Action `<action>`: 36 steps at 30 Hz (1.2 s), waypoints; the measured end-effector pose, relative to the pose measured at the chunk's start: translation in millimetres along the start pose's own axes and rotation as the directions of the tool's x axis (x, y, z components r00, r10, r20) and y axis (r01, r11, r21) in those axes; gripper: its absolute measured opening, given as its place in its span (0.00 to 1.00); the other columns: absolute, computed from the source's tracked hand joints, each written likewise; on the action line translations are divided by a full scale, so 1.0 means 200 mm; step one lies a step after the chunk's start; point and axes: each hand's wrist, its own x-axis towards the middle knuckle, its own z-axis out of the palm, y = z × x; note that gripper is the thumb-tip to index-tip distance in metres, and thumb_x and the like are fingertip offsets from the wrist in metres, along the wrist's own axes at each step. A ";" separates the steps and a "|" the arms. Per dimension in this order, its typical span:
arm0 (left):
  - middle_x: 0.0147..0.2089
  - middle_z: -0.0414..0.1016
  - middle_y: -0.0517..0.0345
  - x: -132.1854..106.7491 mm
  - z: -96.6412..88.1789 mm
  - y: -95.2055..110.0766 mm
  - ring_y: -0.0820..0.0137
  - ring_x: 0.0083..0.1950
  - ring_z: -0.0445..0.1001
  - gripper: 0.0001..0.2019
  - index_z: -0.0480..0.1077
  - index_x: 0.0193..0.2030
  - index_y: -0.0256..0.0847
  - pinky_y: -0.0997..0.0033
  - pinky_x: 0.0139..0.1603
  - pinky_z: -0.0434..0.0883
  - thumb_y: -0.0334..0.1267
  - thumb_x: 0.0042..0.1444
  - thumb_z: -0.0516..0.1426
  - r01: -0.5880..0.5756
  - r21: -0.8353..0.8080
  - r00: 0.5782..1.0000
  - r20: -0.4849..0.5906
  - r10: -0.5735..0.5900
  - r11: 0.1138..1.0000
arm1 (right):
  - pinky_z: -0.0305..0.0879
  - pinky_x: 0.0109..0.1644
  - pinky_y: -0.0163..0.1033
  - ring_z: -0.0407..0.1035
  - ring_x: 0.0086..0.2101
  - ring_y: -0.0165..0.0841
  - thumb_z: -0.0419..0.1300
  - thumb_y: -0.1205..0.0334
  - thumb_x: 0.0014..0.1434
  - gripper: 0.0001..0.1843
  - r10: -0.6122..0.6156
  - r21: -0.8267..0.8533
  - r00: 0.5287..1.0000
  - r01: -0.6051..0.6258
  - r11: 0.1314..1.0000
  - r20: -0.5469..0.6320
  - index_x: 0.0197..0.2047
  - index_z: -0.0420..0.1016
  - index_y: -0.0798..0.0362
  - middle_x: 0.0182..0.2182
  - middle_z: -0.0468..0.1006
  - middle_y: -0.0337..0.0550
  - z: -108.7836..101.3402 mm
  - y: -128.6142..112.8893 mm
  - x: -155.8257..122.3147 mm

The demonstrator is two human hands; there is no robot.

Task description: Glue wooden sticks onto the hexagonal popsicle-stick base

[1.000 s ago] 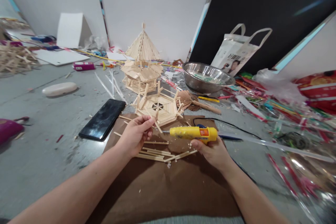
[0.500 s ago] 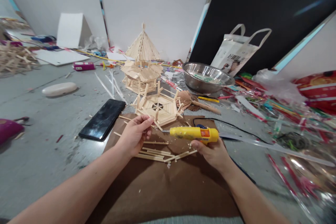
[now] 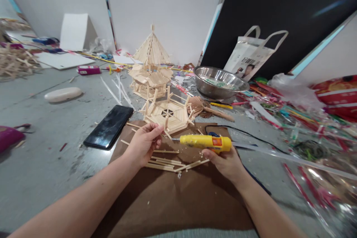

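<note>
My left hand (image 3: 144,143) is closed, pinching a thin wooden stick (image 3: 167,134) at the near edge of a flat hexagonal stick platform (image 3: 169,113). My right hand (image 3: 225,161) grips a yellow glue gun (image 3: 205,141) whose metal tip points left toward that stick. Several loose wooden sticks (image 3: 167,164) lie on brown paper (image 3: 178,197) below both hands. A finished stick pavilion (image 3: 151,67) with a pointed roof stands behind the platform.
A black phone (image 3: 109,126) lies left of the paper. A steel bowl (image 3: 220,81) and a white tote bag (image 3: 255,54) sit at the back right. Coloured plastic wrappers (image 3: 306,126) litter the right. A white oval case (image 3: 63,94) and a stick pile (image 3: 15,61) lie left.
Almost nothing: the glue gun and my right hand have shifted very slightly, and my left hand keeps its pinch at the platform's edge.
</note>
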 end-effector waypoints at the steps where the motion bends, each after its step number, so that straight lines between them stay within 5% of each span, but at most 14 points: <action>1: 0.17 0.61 0.69 0.00 0.00 0.00 0.85 0.14 0.57 0.12 0.58 0.23 0.37 0.85 0.13 0.54 0.36 0.39 0.60 -0.002 0.000 1.000 0.001 0.002 1.000 | 0.59 0.19 0.31 0.59 0.17 0.25 0.59 0.58 0.42 0.08 -0.004 -0.006 1.000 0.004 1.000 0.000 0.23 0.68 0.54 0.15 0.66 0.36 0.00 0.00 0.00; 12: 0.17 0.60 0.70 0.00 -0.01 -0.01 0.84 0.14 0.58 0.13 0.57 0.23 0.37 0.85 0.13 0.54 0.37 0.39 0.60 -0.036 0.014 0.999 -0.020 0.036 0.999 | 0.66 0.26 0.35 0.66 0.23 0.30 0.58 0.58 0.44 0.11 -0.015 -0.036 0.999 0.016 0.999 0.037 0.31 0.72 0.55 0.23 0.73 0.41 0.01 0.03 -0.01; 36: 0.17 0.60 0.70 0.00 0.00 -0.01 0.85 0.14 0.58 0.12 0.57 0.23 0.37 0.85 0.14 0.54 0.37 0.40 0.59 -0.036 0.017 0.999 -0.003 0.036 0.999 | 0.64 0.26 0.34 0.65 0.23 0.30 0.60 0.57 0.42 0.11 0.022 -0.022 0.999 -0.022 1.000 0.024 0.29 0.70 0.54 0.22 0.72 0.40 0.01 0.03 -0.01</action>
